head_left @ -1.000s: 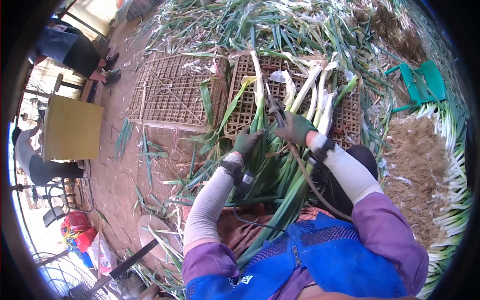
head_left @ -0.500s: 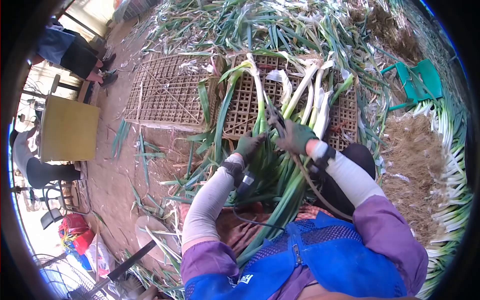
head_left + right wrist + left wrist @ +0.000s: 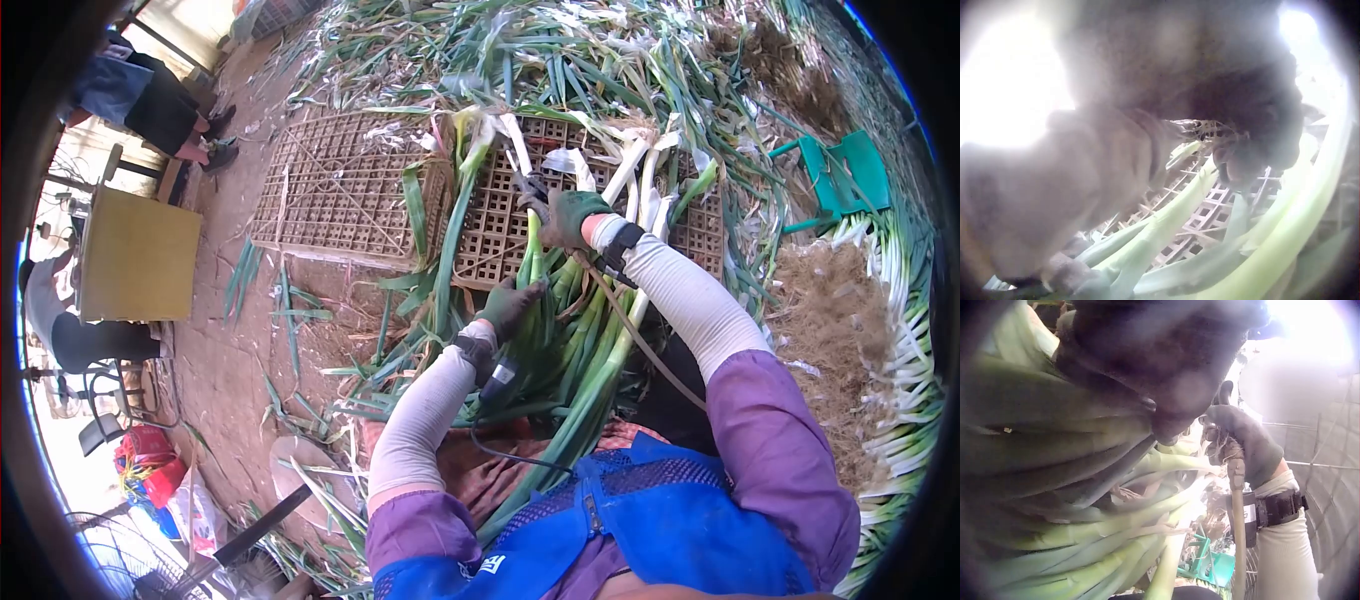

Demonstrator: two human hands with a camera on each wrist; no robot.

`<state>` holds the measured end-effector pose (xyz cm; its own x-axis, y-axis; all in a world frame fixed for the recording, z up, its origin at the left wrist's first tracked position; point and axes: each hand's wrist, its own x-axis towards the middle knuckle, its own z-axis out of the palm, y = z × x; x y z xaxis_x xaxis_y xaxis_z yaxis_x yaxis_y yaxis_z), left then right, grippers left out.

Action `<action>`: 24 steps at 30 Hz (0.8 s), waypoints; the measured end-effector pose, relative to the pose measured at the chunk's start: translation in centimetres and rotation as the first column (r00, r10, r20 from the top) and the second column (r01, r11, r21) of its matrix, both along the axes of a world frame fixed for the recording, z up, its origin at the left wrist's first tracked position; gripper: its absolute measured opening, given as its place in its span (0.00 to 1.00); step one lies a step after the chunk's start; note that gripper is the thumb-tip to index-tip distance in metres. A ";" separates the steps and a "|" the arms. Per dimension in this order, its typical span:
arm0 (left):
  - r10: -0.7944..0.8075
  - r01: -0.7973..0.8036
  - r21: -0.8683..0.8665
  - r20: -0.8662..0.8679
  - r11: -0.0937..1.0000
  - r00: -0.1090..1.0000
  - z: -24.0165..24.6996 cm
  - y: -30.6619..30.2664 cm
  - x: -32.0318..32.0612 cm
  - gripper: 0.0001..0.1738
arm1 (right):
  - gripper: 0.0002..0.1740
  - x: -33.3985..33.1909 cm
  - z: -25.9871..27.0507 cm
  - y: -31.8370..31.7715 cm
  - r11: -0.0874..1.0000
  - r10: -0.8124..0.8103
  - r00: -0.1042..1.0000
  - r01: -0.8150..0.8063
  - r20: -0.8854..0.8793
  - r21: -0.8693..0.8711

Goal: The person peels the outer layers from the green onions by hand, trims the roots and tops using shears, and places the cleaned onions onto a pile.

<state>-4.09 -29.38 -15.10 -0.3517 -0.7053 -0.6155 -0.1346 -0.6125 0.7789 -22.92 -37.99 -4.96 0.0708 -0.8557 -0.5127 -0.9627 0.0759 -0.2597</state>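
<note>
In the head view my gloved left hand [image 3: 510,308] grips a long green onion [image 3: 533,248] by its green part, its white stem lying up over a slatted plastic crate [image 3: 485,235]. My gloved right hand [image 3: 572,218] holds an air gun [image 3: 531,190], its tip beside that white stem. A brown hose [image 3: 625,325] trails from the gun past my right forearm. Several more green onions [image 3: 622,175] lie across the crate to the right. In the left wrist view, thick green leaves [image 3: 1054,450] fan out under my left hand. The right wrist view is hazy, with pale stalks [image 3: 1172,219] below my hand.
A second upturned crate [image 3: 340,185] stands left. Leaf scraps [image 3: 560,60] pile up behind. On the right are a green plastic stool [image 3: 845,170], rooty debris [image 3: 830,320] and a row of onions [image 3: 900,380]. Two people stand far left, near a yellow board [image 3: 140,255].
My right hand has moved up along the stem with the air gun, while my left hand has shifted slightly down. A leaf left of the stem has swung away to the left.
</note>
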 end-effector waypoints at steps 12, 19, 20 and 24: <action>-0.353 0.571 -0.445 0.482 0.690 0.802 3.5 -0.4 -1.5 0.32 | 0.39 -9.0 2.2 8.2 0.959 -0.283 0.946 0.278 -0.156 -0.052; -0.127 0.483 -0.189 0.827 0.855 0.548 -2.4 -10.2 13.0 0.28 | 0.41 -10.7 -1.5 11.1 0.925 -0.363 0.922 0.374 0.132 -0.071; -0.152 0.470 -0.112 0.860 0.875 0.487 -5.7 -9.6 14.8 0.32 | 0.41 -10.2 -1.8 11.0 0.934 -0.350 0.934 0.354 0.071 -0.052; -0.220 0.401 0.084 0.927 0.912 0.304 -10.5 -6.7 15.1 0.53 | 0.43 -8.6 -1.2 9.7 0.948 -0.317 0.948 0.317 -0.025 0.019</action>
